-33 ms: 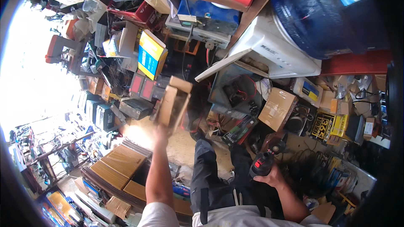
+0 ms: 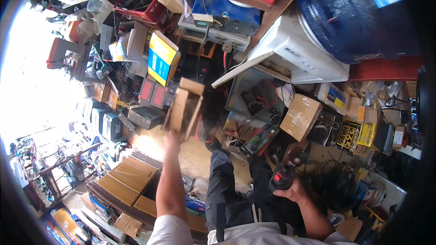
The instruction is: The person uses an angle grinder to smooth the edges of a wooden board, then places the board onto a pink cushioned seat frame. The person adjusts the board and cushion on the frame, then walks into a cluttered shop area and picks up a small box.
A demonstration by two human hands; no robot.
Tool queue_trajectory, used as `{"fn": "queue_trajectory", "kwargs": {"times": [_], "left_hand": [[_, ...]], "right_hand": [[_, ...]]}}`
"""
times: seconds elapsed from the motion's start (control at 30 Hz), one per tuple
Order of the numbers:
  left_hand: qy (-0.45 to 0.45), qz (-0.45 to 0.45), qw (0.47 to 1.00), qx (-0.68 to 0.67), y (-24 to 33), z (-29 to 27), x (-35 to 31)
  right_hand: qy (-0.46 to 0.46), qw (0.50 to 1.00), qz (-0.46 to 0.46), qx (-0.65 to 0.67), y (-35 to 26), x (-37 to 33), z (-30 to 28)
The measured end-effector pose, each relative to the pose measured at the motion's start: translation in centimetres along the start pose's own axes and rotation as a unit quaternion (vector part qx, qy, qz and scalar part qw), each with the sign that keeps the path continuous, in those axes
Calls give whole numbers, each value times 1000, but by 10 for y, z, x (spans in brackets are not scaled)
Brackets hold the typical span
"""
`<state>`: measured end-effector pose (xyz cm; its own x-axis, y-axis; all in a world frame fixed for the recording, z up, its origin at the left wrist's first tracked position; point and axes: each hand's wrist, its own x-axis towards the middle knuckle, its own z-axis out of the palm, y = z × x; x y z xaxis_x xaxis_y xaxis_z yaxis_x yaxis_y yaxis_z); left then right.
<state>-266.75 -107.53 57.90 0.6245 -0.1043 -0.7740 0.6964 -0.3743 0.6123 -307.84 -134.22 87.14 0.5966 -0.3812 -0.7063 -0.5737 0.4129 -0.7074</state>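
My left hand is stretched forward and grips the near end of an open brown cardboard box. The box is tilted, with its flaps standing up, and its inside is too blurred to make out. At my right side, my right hand is wrapped around a black power tool with a red part on its body. Its far end runs into dark clutter, so its exact kind is unclear. Both my feet are on the floor between the piles.
Flattened cardboard is stacked at the left. A closed carton, a blue-grey bin with cables, and a white open-lidded case lie ahead. Overhead stands a large blue drum. A yellow-and-blue box leans among the batteries.
My left hand and the cardboard box have shifted slightly to the left. My right hand stays in place with the power tool.
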Motion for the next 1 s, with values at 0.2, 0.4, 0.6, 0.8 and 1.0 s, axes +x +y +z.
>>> {"fn": "queue_trajectory", "kwargs": {"times": [0.2,0.4,0.6,0.8,1.0], "left_hand": [[-120,113,986,-33,11,-23,134],[19,-68,952,-299,58,42,25],[-413,201,883,100,130,150,-231],[-472,330,803,154,145,205,-226],[-326,455,789,254,146,276,-185]], "right_hand": [[-26,998,-6,-54,8,34,38],[68,994,-85,22,-9,69,66],[144,952,-204,177,-49,128,80],[35,953,-191,234,-76,132,22],[101,962,-247,52,-68,186,-46]]}}
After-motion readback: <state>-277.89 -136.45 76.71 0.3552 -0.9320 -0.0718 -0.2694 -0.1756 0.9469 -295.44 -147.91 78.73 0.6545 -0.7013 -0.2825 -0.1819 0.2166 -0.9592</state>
